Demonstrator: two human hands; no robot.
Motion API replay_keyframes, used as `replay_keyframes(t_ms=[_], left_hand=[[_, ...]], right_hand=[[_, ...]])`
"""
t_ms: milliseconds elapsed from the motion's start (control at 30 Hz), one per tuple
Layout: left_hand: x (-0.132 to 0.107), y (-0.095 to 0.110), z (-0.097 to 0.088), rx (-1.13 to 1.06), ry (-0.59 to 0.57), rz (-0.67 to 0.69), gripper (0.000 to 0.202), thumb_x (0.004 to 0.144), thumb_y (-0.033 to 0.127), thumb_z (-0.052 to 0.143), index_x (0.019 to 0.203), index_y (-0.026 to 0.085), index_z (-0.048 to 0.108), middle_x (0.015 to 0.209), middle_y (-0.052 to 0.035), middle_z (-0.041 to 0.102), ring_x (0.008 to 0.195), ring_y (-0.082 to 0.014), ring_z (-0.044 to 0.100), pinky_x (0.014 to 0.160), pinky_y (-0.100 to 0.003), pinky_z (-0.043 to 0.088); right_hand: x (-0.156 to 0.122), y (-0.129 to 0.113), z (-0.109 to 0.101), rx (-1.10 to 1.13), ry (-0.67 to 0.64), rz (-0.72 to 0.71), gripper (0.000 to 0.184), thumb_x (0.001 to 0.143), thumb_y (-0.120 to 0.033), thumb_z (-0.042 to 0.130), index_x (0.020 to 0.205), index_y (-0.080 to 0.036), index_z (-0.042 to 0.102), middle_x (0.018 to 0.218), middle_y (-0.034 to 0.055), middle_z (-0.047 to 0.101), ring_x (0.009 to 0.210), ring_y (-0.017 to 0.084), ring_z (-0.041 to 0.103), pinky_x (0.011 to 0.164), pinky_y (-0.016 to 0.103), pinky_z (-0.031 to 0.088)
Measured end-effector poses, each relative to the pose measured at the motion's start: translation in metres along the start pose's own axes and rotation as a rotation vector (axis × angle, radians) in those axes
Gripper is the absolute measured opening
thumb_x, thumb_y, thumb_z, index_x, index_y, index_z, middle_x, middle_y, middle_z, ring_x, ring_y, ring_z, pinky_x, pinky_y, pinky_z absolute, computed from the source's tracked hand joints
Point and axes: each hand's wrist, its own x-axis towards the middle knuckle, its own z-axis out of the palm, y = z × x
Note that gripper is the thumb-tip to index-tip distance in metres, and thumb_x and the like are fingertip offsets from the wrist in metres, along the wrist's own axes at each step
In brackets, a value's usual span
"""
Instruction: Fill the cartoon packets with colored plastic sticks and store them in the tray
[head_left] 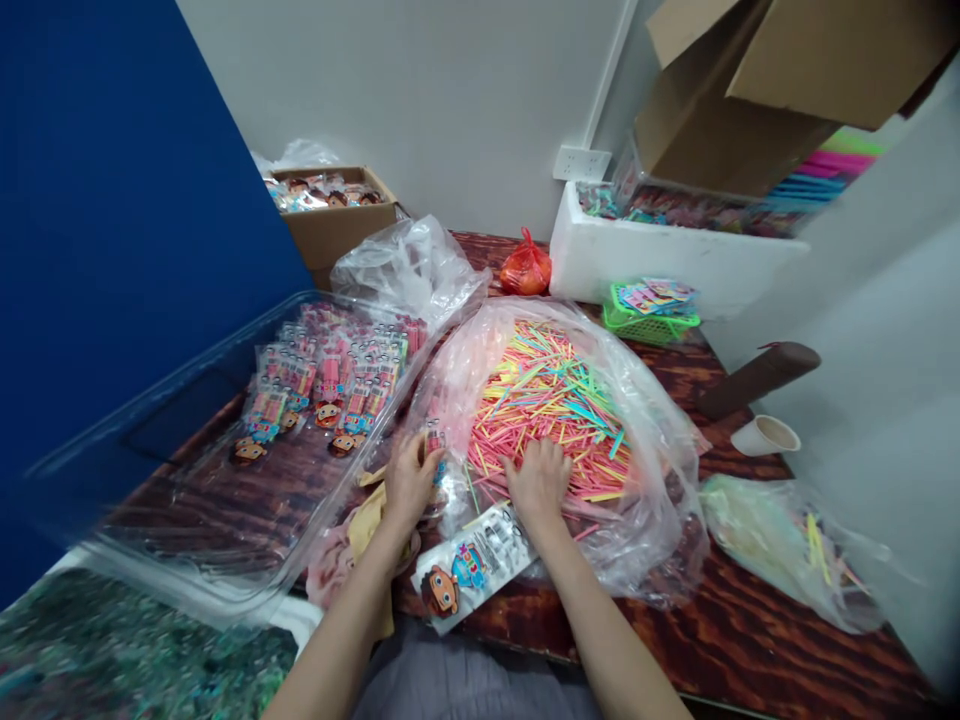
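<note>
While the left hand (pixel 411 478) pinches a small clear packet (pixel 435 447) beside the open clear plastic bag (pixel 660 440), the right hand (pixel 538 480) presses into its heap of thin neon plastic sticks (pixel 551 395), whether clasping any I cannot tell; light and slippery, they seem best pinched mid-length in bunches.

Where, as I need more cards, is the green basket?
In the head view, the green basket sits at the table's back right, just in front of the white foam box and right of the orange bag.
</note>
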Motion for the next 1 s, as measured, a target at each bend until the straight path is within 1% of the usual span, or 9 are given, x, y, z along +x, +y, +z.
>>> replay_keyframes(t_ms=[133,200,300,433,600,733,800,933,1000], left_hand=[[-0.002,-0.008,-0.001,0.015,-0.011,-0.012,0.034,0.084,0.037,0.059,0.112,0.018,0.063,0.088,-0.0030,0.066,0.078,-0.0197,0.058,0.077,-0.033,0.045],[-0.003,-0.010,-0.002,0.010,-0.023,-0.032,0.039,0.085,0.038,0.058,0.117,0.016,0.061,0.093,-0.0057,0.068,0.080,-0.0212,0.060,0.079,-0.036,0.047],[-0.004,-0.011,-0.005,-0.012,-0.027,-0.060,0.047,0.087,0.038,0.056,0.128,0.015,0.055,0.110,-0.0108,0.068,0.095,-0.0245,0.063,0.088,-0.040,0.048],[-0.011,-0.011,-0.010,-0.046,-0.032,-0.004,0.056,0.089,0.037,0.056,0.140,0.019,0.043,0.138,-0.0129,0.054,0.128,-0.0272,0.050,0.107,-0.045,0.038],[-0.019,-0.008,-0.017,0.031,-0.011,0.062,0.063,0.089,0.037,0.056,0.145,0.017,0.036,0.148,-0.0167,0.043,0.138,-0.0290,0.039,0.114,-0.050,0.030],[-0.029,0.012,-0.020,0.131,0.090,0.067,0.059,0.091,0.036,0.053,0.144,0.017,0.037,0.150,-0.0163,0.039,0.140,-0.0296,0.034,0.115,-0.050,0.029],[-0.039,0.031,-0.016,0.137,0.070,0.111,0.055,0.092,0.034,0.053,0.143,0.021,0.039,0.149,-0.0140,0.041,0.140,-0.0292,0.034,0.114,-0.051,0.029],[-0.059,0.072,0.007,-0.016,-0.227,0.293,0.065,0.091,0.035,0.055,0.149,0.026,0.027,0.152,-0.0109,0.038,0.142,-0.0260,0.031,0.115,-0.049,0.029],[-0.063,0.086,0.023,-0.093,-0.319,0.356,0.073,0.091,0.034,0.056,0.152,0.025,0.017,0.155,-0.0119,0.033,0.144,-0.0254,0.028,0.116,-0.049,0.028]], right_hand=[[0.002,-0.009,0.003,0.025,-0.038,0.058,0.016,0.083,-0.023,0.059,0.094,-0.013,0.065,0.101,0.0169,0.064,0.101,0.032,0.053,0.085,0.041,0.033],[0.001,-0.007,0.005,0.035,-0.039,0.047,0.016,0.083,-0.015,0.054,0.095,-0.014,0.064,0.101,0.0161,0.064,0.101,0.031,0.053,0.085,0.040,0.033],[-0.001,0.002,0.007,0.127,-0.038,-0.022,0.018,0.087,-0.012,0.046,0.091,-0.016,0.062,0.100,0.0160,0.063,0.099,0.030,0.053,0.083,0.039,0.035],[0.007,0.022,0.002,0.554,-0.049,0.032,0.013,0.087,-0.018,0.047,0.077,-0.020,0.055,0.087,0.0100,0.062,0.087,0.026,0.054,0.080,0.037,0.038],[0.032,0.054,-0.015,1.090,-0.167,0.230,0.020,0.079,-0.036,0.059,0.067,-0.023,0.049,0.060,-0.0028,0.055,0.058,0.017,0.052,0.062,0.030,0.042],[0.037,0.069,-0.024,1.294,-0.191,0.358,0.035,0.070,-0.053,0.065,0.068,-0.023,0.047,0.052,-0.0068,0.050,0.045,0.013,0.048,0.047,0.026,0.040],[0.028,0.067,-0.025,1.386,-0.209,0.421,0.040,0.066,-0.057,0.068,0.070,-0.023,0.047,0.052,-0.0073,0.050,0.042,0.011,0.046,0.043,0.025,0.039],[-0.004,0.045,-0.023,1.577,-0.322,0.504,0.043,0.062,-0.056,0.075,0.075,-0.021,0.053,0.055,-0.0051,0.054,0.043,0.011,0.048,0.041,0.025,0.040],[-0.021,0.033,-0.026,1.743,-0.425,0.542,0.040,0.061,-0.049,0.079,0.078,-0.020,0.057,0.056,-0.0049,0.055,0.044,0.010,0.048,0.041,0.023,0.039]])
